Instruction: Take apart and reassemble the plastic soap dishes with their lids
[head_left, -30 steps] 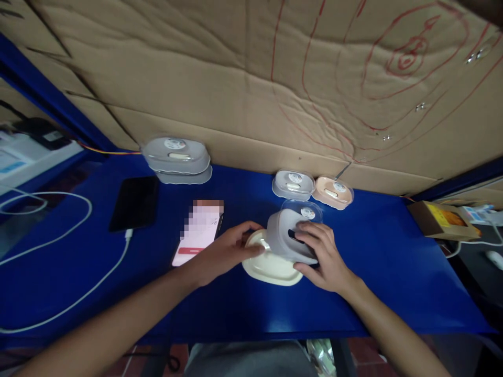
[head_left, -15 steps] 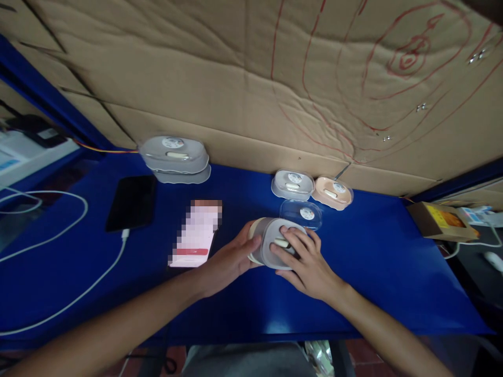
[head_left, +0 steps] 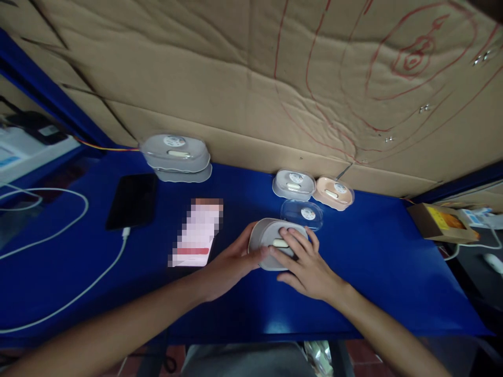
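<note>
The step in hand appeared to be a two-handed hold on a grey slotted box (head_left: 268,234): the left hand (head_left: 244,255) was clamped on one end, thumb over the top, while the right hand (head_left: 305,262) was clasped over the other, fingers spread across the upper face. Whether the box's underside touched the worktop (head_left: 377,277) could not be told. Any next move seemed to call for a firm, even grip from both hands, since the shell looked smooth enough to slip. The box was a rounded oval with a matte, plastic-looking surface, and something cream showed through its slot (head_left: 280,243), between the two hands. Just beyond the right hand lay a clear lid (head_left: 302,213), glossy and thin, with a round sticker; farther out stood a covered grey box (head_left: 293,186) and a peach box (head_left: 334,193), close together. Left of the left hand lay a flat, lit phone (head_left: 198,230), slab-shaped and glassy. The worktop was glossy blue, the cardboard (head_left: 176,78) past both hands creased and dull.
</note>
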A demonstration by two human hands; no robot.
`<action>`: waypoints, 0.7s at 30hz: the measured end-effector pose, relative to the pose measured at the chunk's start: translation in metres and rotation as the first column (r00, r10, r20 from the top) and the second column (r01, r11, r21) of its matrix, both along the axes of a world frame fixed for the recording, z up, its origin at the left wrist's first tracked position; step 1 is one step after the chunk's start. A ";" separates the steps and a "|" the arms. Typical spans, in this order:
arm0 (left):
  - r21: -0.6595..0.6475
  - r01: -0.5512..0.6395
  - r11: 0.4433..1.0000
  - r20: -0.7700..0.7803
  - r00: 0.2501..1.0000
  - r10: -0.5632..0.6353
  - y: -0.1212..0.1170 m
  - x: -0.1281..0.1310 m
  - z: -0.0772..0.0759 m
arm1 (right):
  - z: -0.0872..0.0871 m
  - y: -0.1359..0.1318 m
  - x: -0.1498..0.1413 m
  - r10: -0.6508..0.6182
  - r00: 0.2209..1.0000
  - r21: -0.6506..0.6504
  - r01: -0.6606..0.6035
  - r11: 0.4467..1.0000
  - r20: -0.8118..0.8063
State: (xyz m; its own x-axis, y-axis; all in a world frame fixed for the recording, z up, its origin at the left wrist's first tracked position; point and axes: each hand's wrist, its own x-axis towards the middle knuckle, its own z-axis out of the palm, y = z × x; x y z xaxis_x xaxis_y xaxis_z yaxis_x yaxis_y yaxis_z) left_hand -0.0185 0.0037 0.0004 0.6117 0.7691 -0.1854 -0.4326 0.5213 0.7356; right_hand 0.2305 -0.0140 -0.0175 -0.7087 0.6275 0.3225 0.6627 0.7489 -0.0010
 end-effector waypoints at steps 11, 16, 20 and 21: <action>-0.251 -0.315 0.915 -0.206 0.941 0.267 0.021 -0.009 0.008 | -0.006 0.049 0.049 -0.398 0.918 -0.176 0.393 0.903 0.009; -0.170 -0.194 0.966 -0.073 0.980 0.184 0.009 -0.002 0.005 | 0.002 0.033 0.033 -0.355 0.890 -0.201 0.306 0.930 -0.286; -0.125 -0.131 0.983 0.076 0.987 0.142 0.001 0.004 0.003 | 0.007 0.010 0.010 -0.133 0.918 -0.198 0.060 0.978 -0.374; -0.115 -0.118 0.986 0.097 0.987 0.129 0.000 0.005 0.002 | 0.007 0.005 0.006 -0.102 0.927 -0.171 0.041 0.984 -0.361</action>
State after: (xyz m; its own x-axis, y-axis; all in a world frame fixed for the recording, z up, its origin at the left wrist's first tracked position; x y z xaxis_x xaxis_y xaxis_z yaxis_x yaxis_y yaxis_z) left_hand -0.0139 0.0041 0.0023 0.5335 0.8187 -0.2124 -0.5698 0.5335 0.6251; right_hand 0.2363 -0.0086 -0.0109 -0.5109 0.7361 0.4440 0.6447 0.6697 -0.3686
